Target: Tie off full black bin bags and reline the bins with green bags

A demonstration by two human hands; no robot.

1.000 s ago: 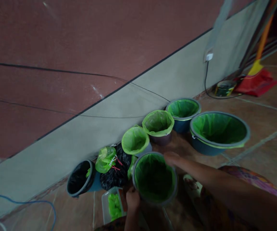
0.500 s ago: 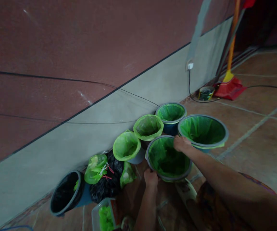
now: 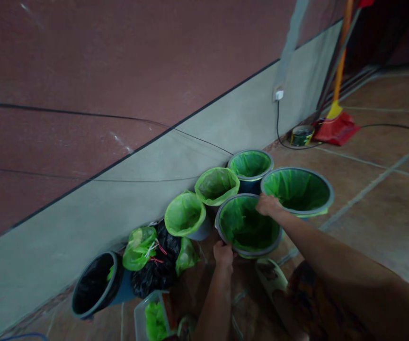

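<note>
A grey bin lined with a green bag (image 3: 249, 226) stands on the tiled floor in front of me. My left hand (image 3: 223, 254) grips its near rim with closed fingers. My right hand (image 3: 268, 204) is closed on its far right rim. Right behind it stand other green-lined bins: a wide one (image 3: 297, 191) to the right, a blue one (image 3: 250, 166) by the wall, and two smaller ones (image 3: 217, 185) (image 3: 185, 214) to the left.
Tied green and black bags (image 3: 151, 258) lie beside a black-lined bin (image 3: 96, 284) at the left. A clear box of green bags (image 3: 154, 320) sits near my left arm. A red broom (image 3: 336, 127), a tin (image 3: 301, 135) and a wall-socket cable (image 3: 278, 118) are far right. A sandal (image 3: 270, 274) lies by me.
Both hands carried the green-lined bin from near the black bags rightward and away, to beside the wide bin. Over the last half second it barely shifted. The camera panned right.
</note>
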